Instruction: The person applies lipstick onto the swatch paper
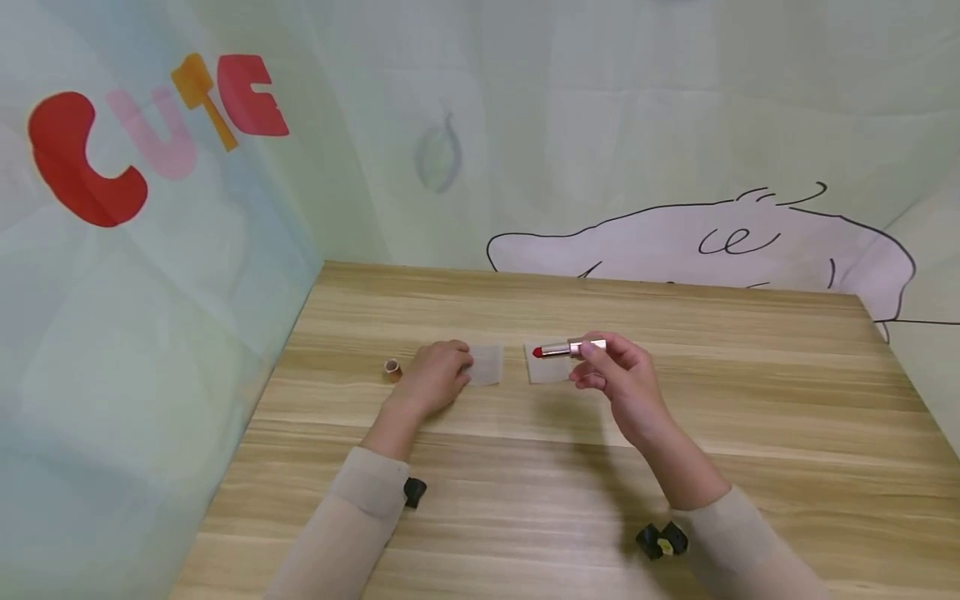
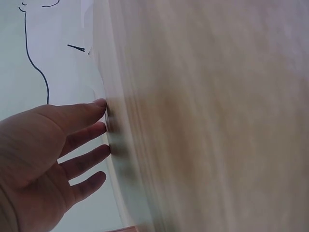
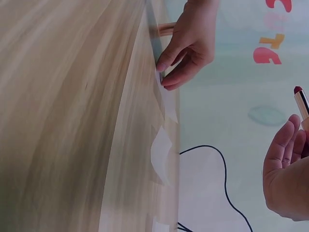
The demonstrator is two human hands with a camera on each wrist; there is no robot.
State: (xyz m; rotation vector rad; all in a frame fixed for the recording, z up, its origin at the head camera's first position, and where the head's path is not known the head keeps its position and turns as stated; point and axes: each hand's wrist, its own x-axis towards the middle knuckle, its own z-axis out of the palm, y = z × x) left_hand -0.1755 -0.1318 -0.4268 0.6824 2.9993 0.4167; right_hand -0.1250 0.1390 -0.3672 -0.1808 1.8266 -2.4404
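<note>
Right hand (image 1: 633, 387) pinches lipstick (image 1: 557, 351) above the table (image 1: 495, 517); left hand (image 1: 433, 375) at left paper (image 1: 487, 367).
Left fingers (image 2: 89, 162) loosely spread, tips touching left paper. Lipstick uncapped, red tip (image 1: 537, 352) pointing left. Right paper (image 1: 545, 372) just apart; cap (image 1: 392, 369) just beside left hand. To do it well, I'd say: keep fingers clear of the red tip, press left paper lightly at its edge so it stays flat.
</note>
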